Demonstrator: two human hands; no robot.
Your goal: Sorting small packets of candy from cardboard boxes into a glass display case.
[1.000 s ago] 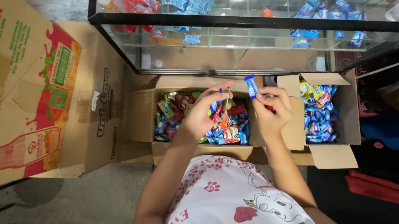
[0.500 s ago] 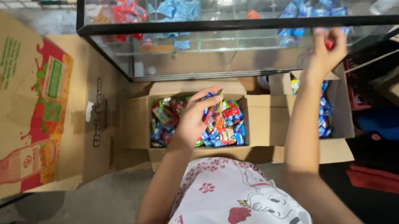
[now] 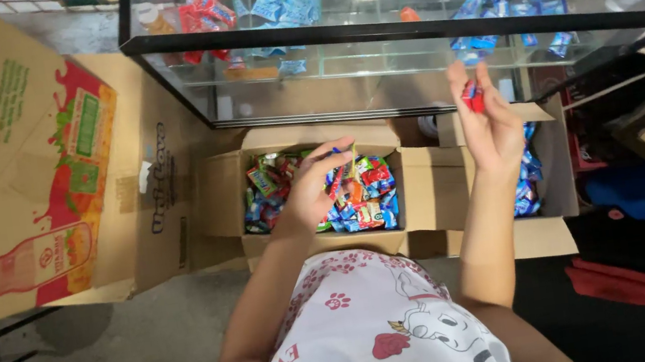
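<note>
left hand (image 3: pixel 314 190) pinching crinkly foil sweets (image 3: pixel 345 171) over cardboard box (image 3: pixel 308 137); right hand (image 3: pixel 489 120) clasping glossy red candy (image 3: pixel 473 96).

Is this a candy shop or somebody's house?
Probably a small shop or market stall. A glass display case holds wrapped sweets, open cardboard boxes full of candy packets sit below it, and the right hand lifts a red sweet toward the case.

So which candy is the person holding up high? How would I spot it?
Start at the big glass case along the top. Just below its right half, the right hand is raised above the open cardboard boxes. Pinched in its fingertips is a small red candy, the only piece held up in the air, not lying in a box or behind glass.
</note>
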